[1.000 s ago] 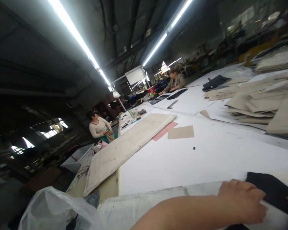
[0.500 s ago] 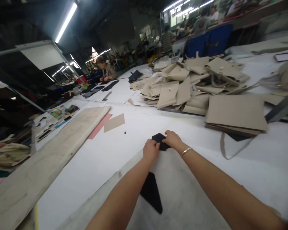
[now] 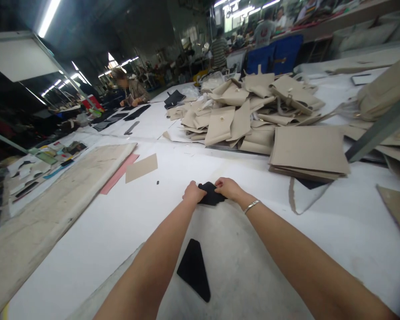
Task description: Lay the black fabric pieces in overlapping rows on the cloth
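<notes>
Both hands are at a small stack of black cut pieces point(image 3: 211, 194) at the far edge of the grey board point(image 3: 246, 262). My left hand point(image 3: 194, 193) pinches the stack's left side, fingers closed. On the opposite side my right hand point(image 3: 229, 188), with a silver bangle at its wrist, grips the upper right edge between thumb and fingers. Closer to me, a single black angular piece point(image 3: 195, 270) lies flat on the board, touched by neither hand.
Beyond my hands is a heap of beige bag parts point(image 3: 226, 120), with a stack of beige panels point(image 3: 308, 149) to its right. A long pale board point(image 3: 63, 195) lies at left, near a beige rectangle point(image 3: 142, 168). A co-worker point(image 3: 131, 89) sits at the far end.
My left hand has shifted outward to the stack's left side, so more of the black pieces shows between my hands. The camera view has swung slightly right.
</notes>
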### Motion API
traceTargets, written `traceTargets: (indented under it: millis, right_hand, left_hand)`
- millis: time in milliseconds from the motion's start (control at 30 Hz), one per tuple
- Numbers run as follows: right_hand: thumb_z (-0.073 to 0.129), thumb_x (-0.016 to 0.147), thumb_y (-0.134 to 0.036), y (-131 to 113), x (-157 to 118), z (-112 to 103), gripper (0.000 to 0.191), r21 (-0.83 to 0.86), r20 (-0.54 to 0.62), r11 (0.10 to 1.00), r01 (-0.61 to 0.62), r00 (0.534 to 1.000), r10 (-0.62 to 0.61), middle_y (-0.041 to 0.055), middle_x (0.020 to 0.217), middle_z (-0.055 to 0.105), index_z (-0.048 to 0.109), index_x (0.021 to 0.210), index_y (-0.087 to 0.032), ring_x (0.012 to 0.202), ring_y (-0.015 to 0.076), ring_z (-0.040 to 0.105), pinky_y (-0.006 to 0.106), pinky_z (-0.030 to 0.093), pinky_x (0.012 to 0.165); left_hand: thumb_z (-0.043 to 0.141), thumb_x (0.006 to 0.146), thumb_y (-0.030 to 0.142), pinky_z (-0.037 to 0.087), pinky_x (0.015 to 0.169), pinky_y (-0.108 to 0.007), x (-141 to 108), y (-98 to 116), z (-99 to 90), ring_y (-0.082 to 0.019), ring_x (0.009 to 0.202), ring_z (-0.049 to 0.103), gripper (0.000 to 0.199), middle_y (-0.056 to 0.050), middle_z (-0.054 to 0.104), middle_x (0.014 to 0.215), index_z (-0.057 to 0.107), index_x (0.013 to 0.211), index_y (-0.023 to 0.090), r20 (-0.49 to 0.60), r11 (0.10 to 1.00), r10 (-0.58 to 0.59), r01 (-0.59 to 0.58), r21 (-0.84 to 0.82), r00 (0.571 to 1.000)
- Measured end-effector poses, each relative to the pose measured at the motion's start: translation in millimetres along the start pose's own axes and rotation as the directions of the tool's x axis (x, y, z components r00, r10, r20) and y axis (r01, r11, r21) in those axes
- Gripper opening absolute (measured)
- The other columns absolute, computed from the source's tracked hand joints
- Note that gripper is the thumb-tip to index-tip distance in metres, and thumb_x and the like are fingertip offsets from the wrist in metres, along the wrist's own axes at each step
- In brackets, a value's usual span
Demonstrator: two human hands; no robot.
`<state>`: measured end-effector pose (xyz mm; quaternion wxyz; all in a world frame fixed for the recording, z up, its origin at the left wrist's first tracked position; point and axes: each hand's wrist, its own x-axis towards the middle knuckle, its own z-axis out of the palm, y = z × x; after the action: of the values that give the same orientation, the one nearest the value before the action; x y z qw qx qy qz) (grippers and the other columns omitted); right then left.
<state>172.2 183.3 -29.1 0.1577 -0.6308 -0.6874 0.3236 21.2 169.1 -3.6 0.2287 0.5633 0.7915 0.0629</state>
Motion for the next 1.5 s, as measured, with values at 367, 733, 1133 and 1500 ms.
traceTargets:
  millis: [367,733,1133,1500]
  right_hand:
    - [0.062,0.069,-0.025,-9.9,-0.6,-16.4,0.016,-0.141,0.077,0.989,-0.051,0.995,0.062,0.0039,0.075,0.068,0.069,0.08,-0.015,0.068,0.0129,0.06,0.019,0.04,0.059]
    - [0.056,0.075,-0.03,-16.7,3.2,-21.3,0.026,-0.268,0.134,0.962,-0.041,0.988,0.079,0.0107,0.08,0.068,0.069,0.085,-0.01,0.077,0.0175,0.061,0.022,0.041,0.063]
    - [0.057,0.075,-0.029,-19.9,5.2,-21.6,0.026,-0.288,0.161,0.956,-0.046,0.982,0.096,0.0117,0.084,0.068,0.068,0.088,-0.01,0.08,0.0183,0.061,0.021,0.041,0.063]
    - [0.057,0.069,-0.019,5.9,-15.0,-23.7,0.016,-0.056,-0.012,0.998,0.011,1.0,-0.012,0.0032,0.079,0.068,0.066,0.081,-0.015,0.069,0.0111,0.058,0.017,0.036,0.055]
  left_hand:
    - [0.07,0.059,0.037,0.043,0.065,-0.027,1.4,-14.8,11.0,-0.021,0.083,0.061,0.042,-0.007,0.064,0.092,0.056,0.093,0.017,-0.054,0.991,0.013,-0.02,-0.135,0.998]
    - [0.066,0.065,0.027,0.044,0.071,-0.026,-8.0,-22.3,25.5,-0.017,0.083,0.06,0.054,-0.005,0.062,0.091,0.048,0.115,0.015,-0.208,0.927,0.014,-0.091,-0.363,0.978]
    - [0.063,0.066,0.023,0.044,0.071,-0.026,-7.0,-22.9,26.2,-0.017,0.082,0.061,0.045,-0.005,0.065,0.088,0.052,0.11,0.017,-0.211,0.935,0.007,-0.081,-0.345,0.978]
    - [0.062,0.068,0.027,0.042,0.069,-0.028,-15.9,-16.0,13.1,-0.022,0.09,0.06,0.034,-0.006,0.066,0.095,0.056,0.1,0.022,-0.154,0.986,0.035,-0.059,-0.153,0.987]
